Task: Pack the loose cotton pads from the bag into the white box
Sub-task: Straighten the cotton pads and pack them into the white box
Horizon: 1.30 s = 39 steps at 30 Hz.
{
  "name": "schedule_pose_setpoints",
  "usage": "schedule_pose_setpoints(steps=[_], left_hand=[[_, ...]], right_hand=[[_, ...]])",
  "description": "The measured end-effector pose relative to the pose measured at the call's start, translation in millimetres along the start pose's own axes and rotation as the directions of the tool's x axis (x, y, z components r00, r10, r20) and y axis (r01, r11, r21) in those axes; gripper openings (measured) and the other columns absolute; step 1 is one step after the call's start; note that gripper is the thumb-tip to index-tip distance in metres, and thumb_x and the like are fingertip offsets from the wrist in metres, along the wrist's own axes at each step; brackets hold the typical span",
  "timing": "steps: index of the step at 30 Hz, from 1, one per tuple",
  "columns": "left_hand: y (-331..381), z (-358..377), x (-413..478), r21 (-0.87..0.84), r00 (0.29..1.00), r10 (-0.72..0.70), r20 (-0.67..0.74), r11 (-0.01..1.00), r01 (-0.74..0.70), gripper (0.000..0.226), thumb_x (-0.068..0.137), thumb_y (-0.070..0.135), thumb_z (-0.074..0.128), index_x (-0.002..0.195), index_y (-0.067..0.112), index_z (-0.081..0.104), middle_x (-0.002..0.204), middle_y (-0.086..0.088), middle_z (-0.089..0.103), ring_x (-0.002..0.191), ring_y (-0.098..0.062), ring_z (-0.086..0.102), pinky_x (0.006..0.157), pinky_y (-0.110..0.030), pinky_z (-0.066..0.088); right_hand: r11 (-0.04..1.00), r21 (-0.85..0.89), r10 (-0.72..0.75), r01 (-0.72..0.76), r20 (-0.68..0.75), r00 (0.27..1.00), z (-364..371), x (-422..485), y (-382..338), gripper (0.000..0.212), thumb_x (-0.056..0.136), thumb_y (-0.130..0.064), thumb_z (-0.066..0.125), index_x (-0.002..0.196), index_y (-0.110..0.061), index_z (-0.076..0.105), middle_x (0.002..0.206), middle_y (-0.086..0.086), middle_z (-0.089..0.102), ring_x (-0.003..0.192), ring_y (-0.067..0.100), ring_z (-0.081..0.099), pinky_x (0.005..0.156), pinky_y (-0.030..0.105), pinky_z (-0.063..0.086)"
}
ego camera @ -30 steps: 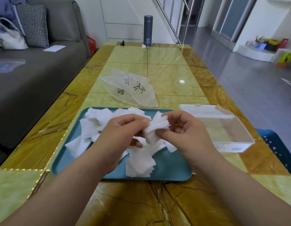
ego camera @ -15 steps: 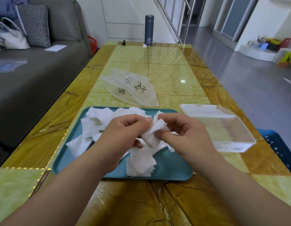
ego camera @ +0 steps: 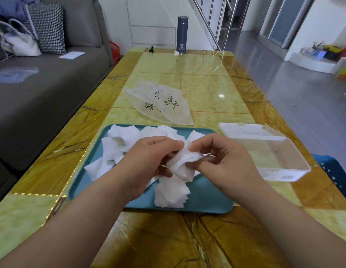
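Progress: early, as judged. No pads are seen inside the white box (ego camera: 274, 157), set right of the hands with its lid laid back; rigid, translucent, rectangular. The bag (ego camera: 162, 105), thin crinkled film, lies flattened beyond the hands. A small stack of cotton pads (ego camera: 184, 161) is pinched between left hand (ego camera: 148, 161) and right hand (ego camera: 226, 161). The loose pads (ego camera: 118, 149), soft, square and fibrous, are heaped on the teal tray (ego camera: 207, 198) beneath the hands.
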<state>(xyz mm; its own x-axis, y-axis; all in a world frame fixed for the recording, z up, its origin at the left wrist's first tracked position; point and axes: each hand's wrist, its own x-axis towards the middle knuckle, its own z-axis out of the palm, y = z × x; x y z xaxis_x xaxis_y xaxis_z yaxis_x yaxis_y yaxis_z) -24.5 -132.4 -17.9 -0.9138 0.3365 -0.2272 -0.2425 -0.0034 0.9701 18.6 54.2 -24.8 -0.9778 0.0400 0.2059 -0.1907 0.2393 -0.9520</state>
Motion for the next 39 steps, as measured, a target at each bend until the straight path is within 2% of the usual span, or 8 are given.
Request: schedule_pose_setpoints(steps=[3, 7, 10, 17, 24, 28, 35, 39], left_hand=[[-1.3, 1.4, -0.1, 0.039, 1.000, 0.011, -0.005, 0.999, -0.011, 0.026, 0.094, 0.027, 0.070, 0.084, 0.004, 0.073, 0.077, -0.011, 0.060, 0.070, -0.023, 0.052, 0.056, -0.029, 0.045], [-1.1, 3.7, -1.2, 0.071, 0.999, 0.039, -0.023, 0.997, -0.037, 0.032, 0.097, 0.030, 0.066, 0.094, -0.002, 0.074, 0.077, -0.008, 0.068, 0.069, -0.020, 0.054, 0.058, -0.027, 0.046], [-0.2, 4.3, -2.5, 0.078, 0.998, 0.065, -0.015, 0.995, -0.064, 0.034, 0.099, 0.029, 0.065, 0.094, -0.004, 0.072, 0.076, -0.006, 0.068, 0.068, -0.018, 0.055, 0.057, -0.025, 0.046], [-0.9, 6.8, -1.8, 0.114, 0.994, 0.104, -0.028, 0.988, -0.100, 0.030, 0.104, 0.030, 0.058, 0.085, 0.010, 0.071, 0.074, -0.006, 0.065, 0.065, -0.018, 0.052, 0.055, -0.024, 0.047], [-3.2, 4.9, -1.3, 0.156, 0.991, 0.127, -0.037, 0.980, -0.120, 0.028, 0.105, 0.027, 0.058, 0.092, 0.004, 0.070, 0.074, -0.009, 0.066, 0.068, -0.023, 0.052, 0.058, -0.028, 0.048], [0.7, 4.1, -4.3, 0.165, 0.988, 0.155, -0.013, 0.975, -0.151, 0.013, 0.101, 0.017, 0.065, 0.104, 0.010, 0.075, 0.092, -0.021, 0.076, 0.073, -0.027, 0.059, 0.059, -0.025, 0.052], [6.8, -1.0, -7.6, 0.157, 0.988, 0.150, 0.017, 0.976, -0.151, 0.010, 0.090, 0.008, 0.076, 0.097, 0.013, 0.080, 0.093, -0.019, 0.078, 0.077, -0.031, 0.063, 0.059, -0.028, 0.054], [6.3, 2.5, -8.2, 0.197, 0.991, 0.135, 0.000, 0.972, -0.132, 0.011, 0.091, 0.004, 0.071, 0.088, 0.010, 0.080, 0.084, -0.012, 0.078, 0.071, -0.021, 0.066, 0.058, -0.027, 0.054]], right_hand=[[1.000, 0.007, -0.016, 0.016, 0.006, 1.000, -0.5, 0.1, -0.5, 0.037, 0.081, 0.005, 0.081, 0.088, -0.030, 0.075, 0.092, -0.003, 0.076, 0.083, 0.038, 0.069, 0.076, 0.048, 0.063], [0.999, -0.002, -0.032, 0.032, 0.023, 0.999, -2.6, 0.4, -2.0, 0.040, 0.081, 0.007, 0.081, 0.096, -0.029, 0.075, 0.093, -0.009, 0.077, 0.086, 0.016, 0.074, 0.078, 0.033, 0.064], [1.000, 0.002, -0.025, 0.025, 0.033, 0.999, -3.4, 0.2, -3.0, 0.039, 0.081, 0.007, 0.081, 0.099, -0.027, 0.076, 0.095, -0.009, 0.078, 0.092, 0.012, 0.075, 0.078, 0.028, 0.062], [0.996, 0.061, 0.058, -0.058, -0.002, 0.998, -5.9, 2.3, -2.5, 0.029, 0.076, 0.001, 0.087, 0.082, -0.024, 0.074, 0.089, -0.002, 0.077, 0.090, 0.020, 0.074, 0.080, 0.043, 0.063], [0.997, 0.038, 0.069, -0.070, 0.018, 0.997, -7.1, 1.9, -3.8, 0.036, 0.076, 0.001, 0.086, 0.095, -0.027, 0.075, 0.093, -0.010, 0.076, 0.090, 0.005, 0.070, 0.080, 0.033, 0.060], [0.997, 0.018, 0.079, -0.079, 0.015, 0.997, -7.3, 1.5, -3.6, 0.036, 0.077, 0.000, 0.086, 0.101, -0.026, 0.077, 0.099, -0.008, 0.078, 0.097, 0.010, 0.073, 0.085, 0.043, 0.063], [0.997, -0.025, 0.073, -0.073, 0.011, 0.997, -5.9, 1.5, -4.2, 0.032, 0.078, -0.006, 0.088, 0.103, -0.025, 0.079, 0.096, -0.008, 0.079, 0.094, 0.011, 0.074, 0.083, 0.042, 0.064], [0.996, -0.070, 0.050, -0.048, 0.033, 0.998, -3.8, -0.1, -3.3, 0.035, 0.080, -0.003, 0.085, 0.104, -0.028, 0.079, 0.100, -0.010, 0.078, 0.099, 0.009, 0.072, 0.081, 0.033, 0.064]])
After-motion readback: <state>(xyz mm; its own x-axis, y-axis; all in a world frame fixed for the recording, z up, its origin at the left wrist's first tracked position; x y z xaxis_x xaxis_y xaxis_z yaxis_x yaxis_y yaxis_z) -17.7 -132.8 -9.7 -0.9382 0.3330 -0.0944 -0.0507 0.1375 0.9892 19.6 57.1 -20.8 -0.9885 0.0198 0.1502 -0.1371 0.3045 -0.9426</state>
